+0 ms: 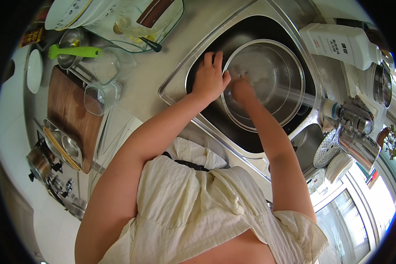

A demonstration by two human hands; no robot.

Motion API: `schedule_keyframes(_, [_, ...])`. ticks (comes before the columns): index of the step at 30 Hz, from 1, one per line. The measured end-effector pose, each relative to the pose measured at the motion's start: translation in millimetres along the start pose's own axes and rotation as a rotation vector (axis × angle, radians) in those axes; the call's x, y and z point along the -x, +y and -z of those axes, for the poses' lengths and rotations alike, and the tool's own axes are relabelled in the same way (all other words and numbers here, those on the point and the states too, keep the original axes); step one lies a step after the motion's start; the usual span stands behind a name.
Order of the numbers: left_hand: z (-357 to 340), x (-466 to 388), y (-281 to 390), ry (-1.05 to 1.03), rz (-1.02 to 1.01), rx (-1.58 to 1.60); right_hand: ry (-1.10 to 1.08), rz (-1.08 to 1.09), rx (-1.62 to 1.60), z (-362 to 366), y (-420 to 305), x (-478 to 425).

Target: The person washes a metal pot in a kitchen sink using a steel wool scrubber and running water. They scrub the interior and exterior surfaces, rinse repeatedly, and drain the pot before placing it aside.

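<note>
A large round metal basin (267,123) stands in the dark sink (214,132), with water in it. My left hand (211,79) rests at the basin's left rim, fingers spread over the edge and thumb towards the inside; the picture does not settle how firmly it grips. Inside the basin, near its left wall, is my right hand (244,90), blurred and partly in the water. Whether its fingers hold anything is hidden. From the faucet (331,109) at the right, a spray of water runs into the basin.
A white plastic bottle (336,44) lies beyond the sink at the upper right. Stacked plates (338,166) and a perforated white disc (326,148) are on the right. Leftward are a wooden cutting board (69,109), glass containers (109,66), a green-handled tool (74,51) and a stove pot (39,163).
</note>
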State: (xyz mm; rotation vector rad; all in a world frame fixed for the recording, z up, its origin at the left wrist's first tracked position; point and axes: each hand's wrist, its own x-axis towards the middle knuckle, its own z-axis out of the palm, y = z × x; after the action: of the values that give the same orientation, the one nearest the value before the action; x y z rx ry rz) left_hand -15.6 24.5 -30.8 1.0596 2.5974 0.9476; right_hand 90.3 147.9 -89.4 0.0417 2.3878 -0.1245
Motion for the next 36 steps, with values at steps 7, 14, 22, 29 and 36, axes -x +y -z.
schedule_keyframes(7, [2, 0, -1, -0.023, 0.022, 0.053, 0.364, -0.285, -0.011, -14, 68, -22])
schedule_keyframes(14, [2, 0, 2, -0.028, 0.024, 0.042, -0.153, -0.319, 0.128, -40, 84, 36])
schedule_keyframes(22, [1, -1, 3, -0.022, 0.007, 0.017, -0.159, 0.103, -0.085, -62, 29, 56])
schedule_keyframes(29, [0, -1, 3, -0.027, 0.007, 0.013, 0.144, 0.013, -0.052, -25, 14, -12])
schedule_keyframes(36, [-1, -1, 1, -0.007, -0.003, 0.059, 0.309, -0.279, 0.008, -5, 66, -30])
